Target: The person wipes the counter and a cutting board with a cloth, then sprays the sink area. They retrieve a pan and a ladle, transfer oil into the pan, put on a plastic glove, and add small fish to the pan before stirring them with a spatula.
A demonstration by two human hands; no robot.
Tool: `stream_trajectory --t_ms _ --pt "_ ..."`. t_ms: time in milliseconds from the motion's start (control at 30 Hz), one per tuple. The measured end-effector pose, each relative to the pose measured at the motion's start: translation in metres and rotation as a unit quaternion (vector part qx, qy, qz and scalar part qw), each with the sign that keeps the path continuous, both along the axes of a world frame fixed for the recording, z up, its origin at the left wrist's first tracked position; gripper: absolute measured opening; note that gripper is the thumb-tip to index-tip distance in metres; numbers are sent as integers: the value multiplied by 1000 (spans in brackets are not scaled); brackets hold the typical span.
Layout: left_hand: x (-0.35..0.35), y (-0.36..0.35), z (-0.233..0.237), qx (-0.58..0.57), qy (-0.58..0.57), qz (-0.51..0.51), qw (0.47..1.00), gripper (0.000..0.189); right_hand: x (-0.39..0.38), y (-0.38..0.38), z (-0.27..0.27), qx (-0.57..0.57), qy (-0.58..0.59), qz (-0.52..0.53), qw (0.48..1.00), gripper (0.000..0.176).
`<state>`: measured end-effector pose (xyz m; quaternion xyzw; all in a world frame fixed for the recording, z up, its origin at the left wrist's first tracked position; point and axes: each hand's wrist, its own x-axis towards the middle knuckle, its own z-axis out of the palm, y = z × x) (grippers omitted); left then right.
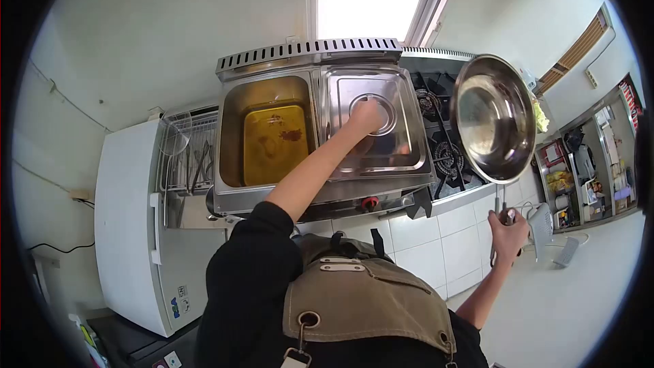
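Left hand (366, 117) closed at lid (403, 142) centre; right hand (509, 235) grips pan (494, 119) by handle (498, 196), out right, apparently for clearance

a black top (248, 286) shows under a brown apron (381, 310), perhaps canvas, with metal eyelets (315, 319).

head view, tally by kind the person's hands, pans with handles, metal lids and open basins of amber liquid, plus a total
Hands: 2 (left hand, right hand)
Pan: 1, held by the right hand
Metal lid: 1, under the left hand
Open basin of amber liquid: 1
Total: 5
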<state>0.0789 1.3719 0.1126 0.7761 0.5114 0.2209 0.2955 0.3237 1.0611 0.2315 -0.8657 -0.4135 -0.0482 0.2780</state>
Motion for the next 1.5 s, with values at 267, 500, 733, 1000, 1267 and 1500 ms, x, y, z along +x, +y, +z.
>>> stream_trajectory --t_ms 267,500,733,1000,1267,1500 --pt "-29 -98 102 -150 -50 -292 943 45 -81 57 19 55 138 145 978 31" --pt "-83 -158 117 -228 -549 -168 786 33 -200 108 33 130 145 353 915 23" --pt "-168 -185 133 -95 -664 -7 742 14 -288 111 45 155 40 528 834 37" --pt "-279 -196 144 8 -706 222 672 10 -284 143 71 354 62 600 715 27" --pt "-369 -237 114 -114 -656 326 671 16 -287 232 31 112 262 551 784 29" --pt "-399 -252 62 -178 -656 196 707 30 -290 267 -34 -6 324 563 760 25"
